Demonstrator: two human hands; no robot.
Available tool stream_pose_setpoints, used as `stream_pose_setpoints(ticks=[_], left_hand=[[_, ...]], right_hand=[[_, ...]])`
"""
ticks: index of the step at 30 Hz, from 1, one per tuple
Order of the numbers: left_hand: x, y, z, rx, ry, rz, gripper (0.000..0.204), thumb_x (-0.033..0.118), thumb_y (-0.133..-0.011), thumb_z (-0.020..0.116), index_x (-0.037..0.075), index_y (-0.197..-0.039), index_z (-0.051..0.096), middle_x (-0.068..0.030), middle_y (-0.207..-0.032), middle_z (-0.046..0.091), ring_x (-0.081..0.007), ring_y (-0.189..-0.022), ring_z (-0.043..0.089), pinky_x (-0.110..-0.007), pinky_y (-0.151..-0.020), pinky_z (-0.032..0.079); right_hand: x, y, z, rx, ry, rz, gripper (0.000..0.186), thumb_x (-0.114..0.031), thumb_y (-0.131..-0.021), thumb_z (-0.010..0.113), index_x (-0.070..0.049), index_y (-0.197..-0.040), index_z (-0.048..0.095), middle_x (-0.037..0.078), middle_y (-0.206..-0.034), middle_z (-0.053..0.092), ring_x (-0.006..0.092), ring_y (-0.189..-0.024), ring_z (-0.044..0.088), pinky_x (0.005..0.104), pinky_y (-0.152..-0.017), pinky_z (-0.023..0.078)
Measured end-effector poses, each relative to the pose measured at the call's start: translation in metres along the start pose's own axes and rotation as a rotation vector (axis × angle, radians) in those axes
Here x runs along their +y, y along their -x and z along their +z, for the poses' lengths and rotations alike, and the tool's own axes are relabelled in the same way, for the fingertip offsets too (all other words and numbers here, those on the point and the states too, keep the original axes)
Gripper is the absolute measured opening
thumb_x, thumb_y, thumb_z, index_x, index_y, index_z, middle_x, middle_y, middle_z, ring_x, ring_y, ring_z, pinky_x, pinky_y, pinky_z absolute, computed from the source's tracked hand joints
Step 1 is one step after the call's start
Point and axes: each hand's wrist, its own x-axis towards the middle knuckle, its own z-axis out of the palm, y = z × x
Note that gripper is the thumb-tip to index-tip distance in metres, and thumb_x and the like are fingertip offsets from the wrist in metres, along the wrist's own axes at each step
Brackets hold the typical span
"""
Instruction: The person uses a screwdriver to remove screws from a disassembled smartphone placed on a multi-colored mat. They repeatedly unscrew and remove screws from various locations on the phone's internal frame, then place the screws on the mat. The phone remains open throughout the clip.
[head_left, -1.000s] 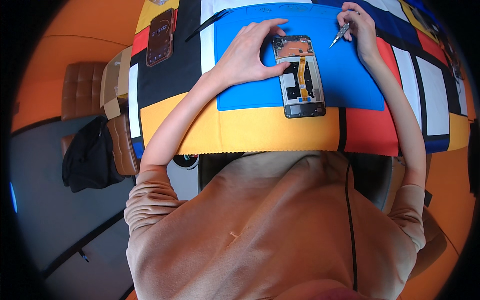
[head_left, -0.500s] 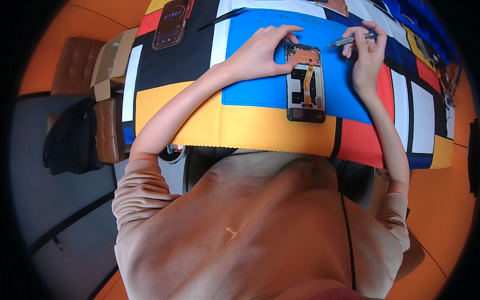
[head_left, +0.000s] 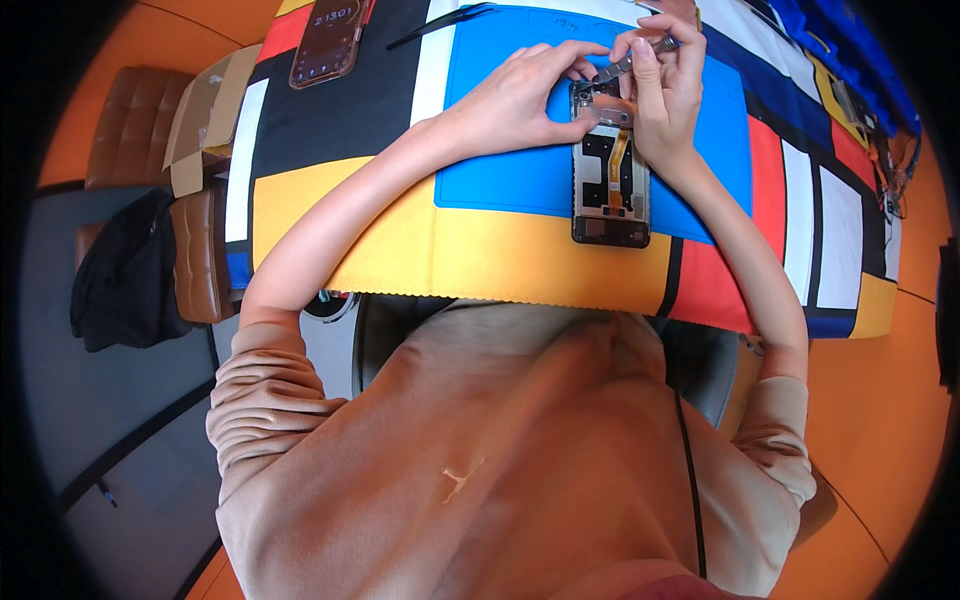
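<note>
An opened smartphone [head_left: 590, 195], its back cover off and its inner parts and orange-yellow ribbon cable showing, lies partly on a blue work mat [head_left: 490, 175]. My left hand [head_left: 505, 100] steadies it, thumb against its upper left side and fingers curled by the top edge. In my right hand [head_left: 668, 100] is a slim grey screwdriver [head_left: 632, 62], slanted so its tip points down at the phone's top left corner near the camera area. Whether the tip touches a screw is too small to tell. The right hand covers the phone's upper right part.
Another phone [head_left: 327, 45] with a lit screen lies at the far left, beside dark thin tweezers-like tools [head_left: 435, 25]. A coloured cloth [head_left: 500, 245] covers the table. Left of it stand an open cardboard box [head_left: 190, 135] and a brown chair [head_left: 135, 125]; wires [head_left: 890, 185] lie far right.
My right hand has moved left with the screwdriver, from beside the phone to over its top end. My left hand keeps its place at the phone.
</note>
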Motion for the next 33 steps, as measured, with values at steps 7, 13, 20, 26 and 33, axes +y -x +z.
stream_pose_setpoints(ticks=[7, 13, 20, 26, 33], left_hand=[[-0.008, -0.001, 0.009, 0.046, -0.006, 0.063, 0.067, 0.031, -0.083, 0.08, 0.008, -0.139, 0.052, -0.0117, -0.115, 0.068, -0.0245, -0.113, 0.065, -0.04, -0.104, 0.045], [-0.014, -0.001, 0.012, 0.045, 0.0, 0.064, 0.067, 0.033, -0.084, 0.081, 0.009, -0.14, 0.052, -0.0115, -0.115, 0.068, -0.0248, -0.113, 0.066, -0.041, -0.107, 0.044], [-0.014, -0.001, 0.013, 0.041, -0.012, 0.059, 0.066, 0.036, -0.086, 0.079, 0.01, -0.14, 0.052, -0.0116, -0.115, 0.068, -0.0249, -0.114, 0.065, -0.041, -0.108, 0.044], [-0.014, 0.0, 0.01, 0.033, -0.011, 0.053, 0.064, 0.039, -0.086, 0.078, 0.01, -0.138, 0.053, -0.0129, -0.113, 0.068, -0.0262, -0.11, 0.065, -0.042, -0.105, 0.045], [-0.016, -0.001, 0.012, 0.051, -0.024, 0.061, 0.062, 0.037, -0.085, 0.079, 0.008, -0.135, 0.055, -0.0139, -0.11, 0.068, -0.0274, -0.107, 0.066, -0.042, -0.105, 0.045]], right_hand=[[-0.009, 0.011, 0.011, 0.064, 0.118, 0.044, 0.019, -0.007, -0.105, 0.048, -0.002, -0.123, 0.046, 0.007, -0.088, 0.061, 0.0086, -0.073, 0.057, 0.0216, -0.065, 0.047], [-0.009, 0.01, 0.01, 0.009, 0.123, -0.029, 0.02, -0.003, -0.106, 0.047, -0.001, -0.125, 0.045, 0.007, -0.091, 0.059, 0.0104, -0.081, 0.058, 0.0245, -0.073, 0.049], [-0.011, 0.011, 0.01, 0.003, 0.155, -0.007, 0.018, -0.002, -0.106, 0.048, 0.0, -0.124, 0.046, 0.008, -0.092, 0.06, 0.0106, -0.082, 0.061, 0.0252, -0.072, 0.051], [-0.031, 0.006, 0.012, -0.12, 0.37, 0.02, 0.015, -0.002, -0.101, 0.058, 0.0, -0.114, 0.052, 0.01, -0.089, 0.063, 0.0147, -0.071, 0.064, 0.0273, -0.065, 0.052], [-0.04, -0.013, 0.009, -0.231, 0.557, -0.299, 0.022, 0.004, -0.088, 0.065, -0.005, -0.101, 0.05, 0.015, -0.105, 0.06, 0.0277, -0.094, 0.059, 0.0375, -0.086, 0.048]])
